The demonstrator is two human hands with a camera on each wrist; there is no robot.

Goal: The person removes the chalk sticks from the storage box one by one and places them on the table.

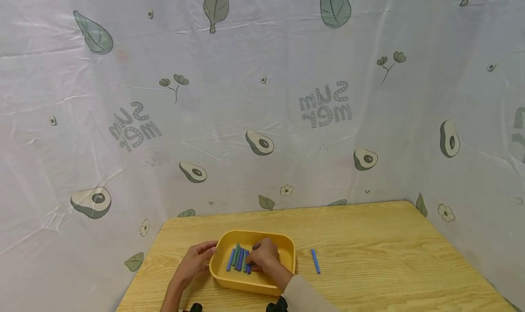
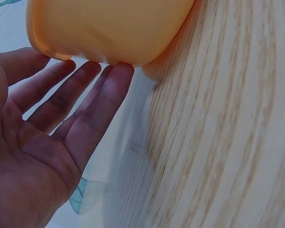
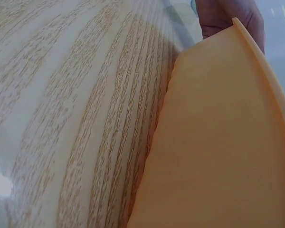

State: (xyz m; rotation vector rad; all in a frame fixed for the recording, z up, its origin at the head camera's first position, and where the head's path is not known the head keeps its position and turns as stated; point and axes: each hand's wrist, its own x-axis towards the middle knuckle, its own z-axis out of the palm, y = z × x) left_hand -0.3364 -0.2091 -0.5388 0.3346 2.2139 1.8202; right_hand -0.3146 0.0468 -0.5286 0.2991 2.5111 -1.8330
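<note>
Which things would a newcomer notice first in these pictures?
Probably the yellow tray, low in the head view, holding a row of blue and green sticks. Next come the right hand inside it and one blue stick lying alone on the table, right of the tray.

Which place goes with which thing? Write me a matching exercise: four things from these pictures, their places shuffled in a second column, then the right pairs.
Things
1. Left hand
2. Right hand
3. Lone blue stick
4. Row of blue and green sticks

Places
A. Lying side by side inside the yellow container
B. At the outside of the container's left end
C. On the wooden table, to the right of the container
D. Dipped into the container, just right of the row

Right pairs
1-B, 2-D, 3-C, 4-A
</note>
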